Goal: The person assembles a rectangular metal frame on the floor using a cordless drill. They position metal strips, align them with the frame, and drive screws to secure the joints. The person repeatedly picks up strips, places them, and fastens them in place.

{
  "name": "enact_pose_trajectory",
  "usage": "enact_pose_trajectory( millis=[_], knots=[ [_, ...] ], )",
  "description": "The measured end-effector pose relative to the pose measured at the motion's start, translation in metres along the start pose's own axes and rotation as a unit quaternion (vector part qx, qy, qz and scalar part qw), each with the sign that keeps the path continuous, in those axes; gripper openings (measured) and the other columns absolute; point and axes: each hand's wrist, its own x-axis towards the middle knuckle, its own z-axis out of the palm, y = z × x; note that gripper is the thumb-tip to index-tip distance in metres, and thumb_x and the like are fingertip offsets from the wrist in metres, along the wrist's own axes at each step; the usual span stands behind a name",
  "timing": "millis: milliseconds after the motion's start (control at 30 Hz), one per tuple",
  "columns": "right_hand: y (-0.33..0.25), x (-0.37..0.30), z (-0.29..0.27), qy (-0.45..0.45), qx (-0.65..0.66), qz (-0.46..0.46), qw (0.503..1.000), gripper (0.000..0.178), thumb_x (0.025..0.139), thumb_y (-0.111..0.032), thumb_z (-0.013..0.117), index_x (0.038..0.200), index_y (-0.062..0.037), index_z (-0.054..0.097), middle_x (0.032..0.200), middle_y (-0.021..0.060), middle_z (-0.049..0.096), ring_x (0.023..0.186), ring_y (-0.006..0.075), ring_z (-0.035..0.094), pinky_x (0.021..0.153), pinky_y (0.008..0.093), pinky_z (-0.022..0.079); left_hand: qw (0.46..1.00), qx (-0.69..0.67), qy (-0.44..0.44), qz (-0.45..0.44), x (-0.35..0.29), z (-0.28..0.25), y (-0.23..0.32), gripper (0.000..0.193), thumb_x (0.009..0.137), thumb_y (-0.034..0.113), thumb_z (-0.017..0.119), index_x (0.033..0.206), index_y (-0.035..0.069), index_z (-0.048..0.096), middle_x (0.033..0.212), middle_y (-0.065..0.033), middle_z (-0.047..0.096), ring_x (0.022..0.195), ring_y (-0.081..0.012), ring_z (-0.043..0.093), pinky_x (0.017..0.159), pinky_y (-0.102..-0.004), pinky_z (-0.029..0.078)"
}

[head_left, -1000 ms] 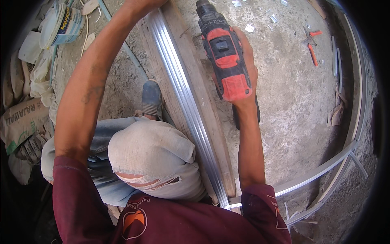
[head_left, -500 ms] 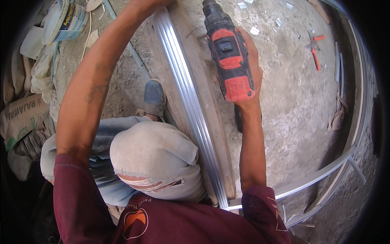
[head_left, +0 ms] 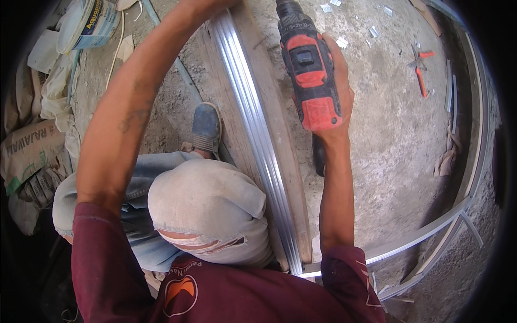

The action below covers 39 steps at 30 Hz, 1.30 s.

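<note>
My right hand (head_left: 343, 94) is wrapped round a red and black cordless drill (head_left: 309, 67), which is held over the floor just right of a wooden plank. The drill's chuck points to the top edge, and its tip is cut off there. A long ribbed silver metal channel (head_left: 253, 116) lies along the plank (head_left: 293, 167). My left arm reaches to the channel's far end. Only the edge of my left hand (head_left: 218, 4) shows at the top, beside the channel; its fingers are out of the picture.
Orange-handled snips (head_left: 420, 75) and several metal scraps (head_left: 342, 42) lie on the concrete floor. A metal frame (head_left: 420, 237) curves round the right side. On the left are a white bucket (head_left: 91, 27) and a paper sack (head_left: 32, 151). My shoe (head_left: 206, 124) rests beside the plank.
The drill and my right hand have shifted slightly right and up. My left arm has also moved a little to the right along the top.
</note>
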Motion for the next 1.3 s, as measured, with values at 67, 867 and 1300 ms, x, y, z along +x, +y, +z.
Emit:
enact_pose_trajectory(
  millis=[67, 867, 1300],
  knots=[
    [0.0, 0.001, 0.001, 0.0, -0.005, -0.006, 1.0, 0.081, 0.08, -0.008, 0.081, 0.152, -0.0162, 0.044, 0.135, 0.0138, 0.066, 0.119, 0.0282, 0.068, 0.1, 0.0369, 0.053, 1.0, -0.004, 0.001, -0.002, -0.001, 0.001, 0.0, 0.067, 0.092, 0.032, 0.07, 0.144, -0.002, 0.045, 0.127, -0.0253, 0.066, 0.119, -0.0363, 0.064, 0.103, -0.0419, 0.049],
    [-0.011, -0.027, -0.057, -0.11, -0.232, -0.015, 0.966, 0.08, 0.082, -0.026, 0.073, 0.155, -0.0178, 0.042, 0.112, 0.006, 0.067, 0.093, 0.0251, 0.063, 0.079, 0.0404, 0.04, 0.984, -0.126, -0.125, -0.005, 0.002, -0.022, -0.003, 0.057, 0.1, 0.036, 0.066, 0.141, -0.001, 0.05, 0.127, -0.0224, 0.067, 0.123, -0.0325, 0.064, 0.105, -0.0422, 0.048],
    [0.075, -0.103, -0.068, -0.217, -0.398, 0.081, 0.888, 0.072, 0.089, -0.017, 0.065, 0.156, -0.0282, 0.041, 0.113, 0.0098, 0.063, 0.096, 0.0284, 0.063, 0.084, 0.0413, 0.041, 0.988, -0.101, -0.118, -0.007, 0.003, -0.011, -0.017, 0.044, 0.106, 0.027, 0.056, 0.14, -0.001, 0.048, 0.125, -0.0186, 0.069, 0.119, -0.0239, 0.065, 0.104, -0.0371, 0.047]
  ],
)
